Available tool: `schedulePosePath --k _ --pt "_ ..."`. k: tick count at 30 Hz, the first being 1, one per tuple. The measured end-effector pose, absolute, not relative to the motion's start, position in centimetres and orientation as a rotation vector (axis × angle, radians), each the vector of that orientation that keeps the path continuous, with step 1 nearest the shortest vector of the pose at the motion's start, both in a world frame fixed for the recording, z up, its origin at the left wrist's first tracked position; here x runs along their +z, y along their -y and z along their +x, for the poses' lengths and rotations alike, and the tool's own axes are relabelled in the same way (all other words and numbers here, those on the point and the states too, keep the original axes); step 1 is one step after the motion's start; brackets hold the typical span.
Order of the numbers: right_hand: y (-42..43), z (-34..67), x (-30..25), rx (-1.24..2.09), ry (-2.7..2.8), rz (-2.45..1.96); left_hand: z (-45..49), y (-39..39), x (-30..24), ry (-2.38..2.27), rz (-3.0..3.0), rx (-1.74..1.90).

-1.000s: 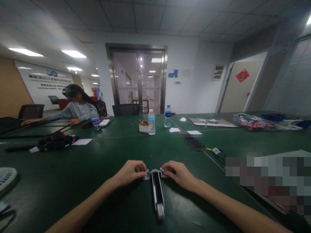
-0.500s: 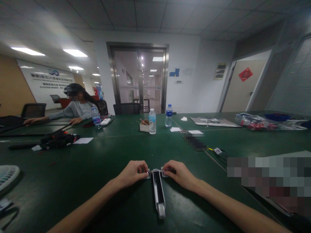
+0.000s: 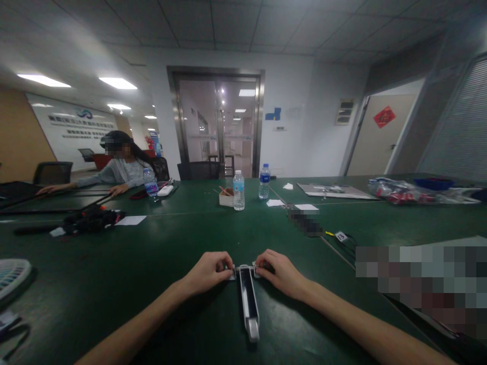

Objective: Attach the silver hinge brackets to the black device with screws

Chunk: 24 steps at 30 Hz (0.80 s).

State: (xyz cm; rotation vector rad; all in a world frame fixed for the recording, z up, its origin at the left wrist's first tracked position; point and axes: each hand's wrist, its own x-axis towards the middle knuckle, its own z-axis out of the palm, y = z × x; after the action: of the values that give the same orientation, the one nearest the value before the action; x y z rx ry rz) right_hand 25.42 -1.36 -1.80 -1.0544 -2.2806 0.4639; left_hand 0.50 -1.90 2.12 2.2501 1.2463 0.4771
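Metal piece: long and narrow, a silver frame (image 3: 256,309) around a dark middle, lying on the green table (image 3: 171,324) right in front of me, between my hands.
Long axis: runs away from me, near end slightly to the right, far end slightly to the left; the blunt silver tip points at me.
Far end: a small plate sticks out on either side, the left plate (image 3: 232,277) and the right plate (image 3: 256,276), each partly hidden by my fingertips.
My left hand (image 3: 211,267): thumb and forefinger pinch the left plate, the other fingers curled.
My right hand (image 3: 277,269): thumb and fingertips pinch the right plate the same way.
Small box (image 3: 225,201): open, with thin sticks or pens in it.
Bottles: a clear bottle (image 3: 238,192) partly covers the box's right side; a blue-capped bottle (image 3: 264,183) stands behind, to the right.
Plastic bags (image 3: 395,192): far right, clear, with something red inside.
White slotted object (image 3: 15,279): left edge, cut off.
Left, beyond: a black bundle (image 3: 91,219) beside white paper (image 3: 131,220); a co-worker (image 3: 125,170) sits farther back.
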Motion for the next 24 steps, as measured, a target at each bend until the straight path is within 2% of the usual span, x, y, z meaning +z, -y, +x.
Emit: schedulePosePath --k 24 --pt "1.72 25.25 -1.09 0.437 2.309 -1.071 0.53 1.7 1.59 -1.213 2.29 0.53"
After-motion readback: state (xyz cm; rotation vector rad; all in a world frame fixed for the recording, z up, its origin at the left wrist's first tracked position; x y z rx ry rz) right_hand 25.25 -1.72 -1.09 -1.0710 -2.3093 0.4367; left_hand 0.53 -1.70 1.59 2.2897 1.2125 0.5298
